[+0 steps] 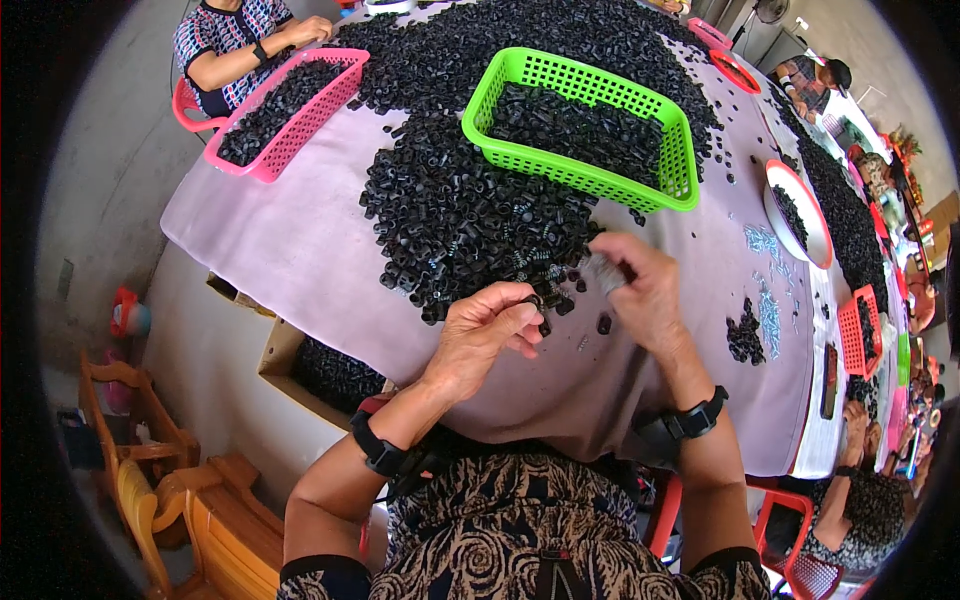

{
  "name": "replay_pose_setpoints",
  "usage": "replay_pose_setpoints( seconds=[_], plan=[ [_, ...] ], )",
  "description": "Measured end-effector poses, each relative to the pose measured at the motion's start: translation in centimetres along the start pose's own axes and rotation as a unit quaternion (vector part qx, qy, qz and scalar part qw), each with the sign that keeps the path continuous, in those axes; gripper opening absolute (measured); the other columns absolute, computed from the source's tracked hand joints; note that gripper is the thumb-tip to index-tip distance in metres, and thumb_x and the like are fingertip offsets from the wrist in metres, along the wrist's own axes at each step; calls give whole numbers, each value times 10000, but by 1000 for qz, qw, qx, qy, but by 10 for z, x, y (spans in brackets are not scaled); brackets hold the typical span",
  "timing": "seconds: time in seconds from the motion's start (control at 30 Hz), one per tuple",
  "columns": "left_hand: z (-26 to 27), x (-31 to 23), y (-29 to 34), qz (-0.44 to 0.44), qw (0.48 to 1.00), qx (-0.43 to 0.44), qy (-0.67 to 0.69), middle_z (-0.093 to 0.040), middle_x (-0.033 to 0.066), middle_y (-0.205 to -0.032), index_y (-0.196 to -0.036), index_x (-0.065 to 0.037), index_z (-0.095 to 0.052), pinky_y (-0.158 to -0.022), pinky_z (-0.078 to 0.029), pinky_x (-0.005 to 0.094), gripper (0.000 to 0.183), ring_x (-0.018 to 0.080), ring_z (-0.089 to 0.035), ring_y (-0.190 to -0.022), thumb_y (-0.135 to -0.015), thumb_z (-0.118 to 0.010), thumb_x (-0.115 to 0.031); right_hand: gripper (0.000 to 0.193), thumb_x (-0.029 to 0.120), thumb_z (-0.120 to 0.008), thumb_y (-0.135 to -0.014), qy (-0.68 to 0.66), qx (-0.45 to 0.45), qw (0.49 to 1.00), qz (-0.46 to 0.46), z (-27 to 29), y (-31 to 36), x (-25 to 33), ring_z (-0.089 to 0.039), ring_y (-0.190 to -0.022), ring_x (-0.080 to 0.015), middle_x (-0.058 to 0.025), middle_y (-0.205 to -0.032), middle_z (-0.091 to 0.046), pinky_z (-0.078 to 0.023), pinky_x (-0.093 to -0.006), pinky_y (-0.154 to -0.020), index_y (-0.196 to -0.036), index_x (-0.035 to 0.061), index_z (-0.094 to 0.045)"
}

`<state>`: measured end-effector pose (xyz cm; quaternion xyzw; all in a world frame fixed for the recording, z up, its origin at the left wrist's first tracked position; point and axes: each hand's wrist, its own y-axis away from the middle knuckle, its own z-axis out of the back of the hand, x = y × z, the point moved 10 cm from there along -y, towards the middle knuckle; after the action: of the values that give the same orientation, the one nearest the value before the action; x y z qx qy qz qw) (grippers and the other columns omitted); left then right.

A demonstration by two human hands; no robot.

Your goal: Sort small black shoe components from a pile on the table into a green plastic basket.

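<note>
Wide table [285, 225] under a pale mauve cloth, taking up most of the view. Across its far half, a great spread of black plastic pieces [430, 75], narrowing toward the near side into a loose pile [440, 205]. At lower left, off the table, wooden chair [225, 525] in orange-brown. At upper left, seated person [235, 50] in a patterned top, with hands close to a pink basket. Beyond the near pile, green basket [570, 172], part-filled with black pieces. Near the left edge of the cloth, that pink basket [310, 128], also loaded. Below the cloth's overhang, cardboard box [280, 352] of dark pieces. At the pile's near right edge, right hand [645, 290], with curled, blurred fingers; cannot tell whether gripping anything. At the pile's near edge, left hand [480, 335], with thumb and fingertips pinched close around something small. To the right, white bowl [813, 228] with a red rim, holding more black pieces; below it, scattered silvery bits [768, 325]. Among the near pile, small springs [540, 268]. Smallest, between the left fingertips, just above the cloth: small black piece [533, 300].
</note>
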<state>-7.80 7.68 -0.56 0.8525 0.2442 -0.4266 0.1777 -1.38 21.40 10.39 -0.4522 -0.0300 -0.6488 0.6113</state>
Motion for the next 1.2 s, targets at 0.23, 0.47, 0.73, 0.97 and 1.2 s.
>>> replay_pose_setpoints(
  seconds=[0.23,0.47,0.73,0.97,1.2],
  plan=[
    [-3,-12,0,-62,997,13,-37,-603,49,-912,-1088,-20,-620,-616,-553,274,197,126,-617,-784,-892,-601,-39,268,-137,-540,-714,-81,59,989,-107,-2,4,-42,-550,-671,-130,-48,-757,-586,-455,-262,-620,-936,-3,-611],
    [-6,-10,2,-48,996,8,-79,-614,42,-872,-1097,-43,-620,-621,-546,280,204,123,-602,-731,-896,-591,-32,328,-121,-550,-624,32,186,981,-42,-25,9,-27,-574,-750,-336,-144,-820,-554,-477,-370,-666,-918,12,-606],
    [-16,-4,3,-41,991,36,-120,-610,35,-863,-1059,-16,-616,-641,-540,268,160,101,-596,-723,-907,-590,-61,315,-95,-598,-609,83,182,980,-20,-32,10,-19,-576,-783,-358,-151,-829,-542,-479,-407,-688,-899,29,-607],
    [-17,-2,5,-32,991,40,-128,-610,42,-878,-1065,-12,-612,-655,-532,261,164,104,-602,-740,-911,-587,-61,246,-106,-595,-616,86,133,987,-30,-26,5,-15,-583,-692,-303,-126,-755,-555,-478,-359,-630,-836,5,-584],
    [-14,0,6,-24,994,36,-104,-636,59,-920,-1120,-6,-575,-666,-526,266,206,119,-621,-775,-926,-566,-76,164,-52,-639,-749,-251,139,951,-119,-41,12,5,-557,-690,-92,-65,-774,-617,-447,-236,-613,-895,19,-619]
  ],
)
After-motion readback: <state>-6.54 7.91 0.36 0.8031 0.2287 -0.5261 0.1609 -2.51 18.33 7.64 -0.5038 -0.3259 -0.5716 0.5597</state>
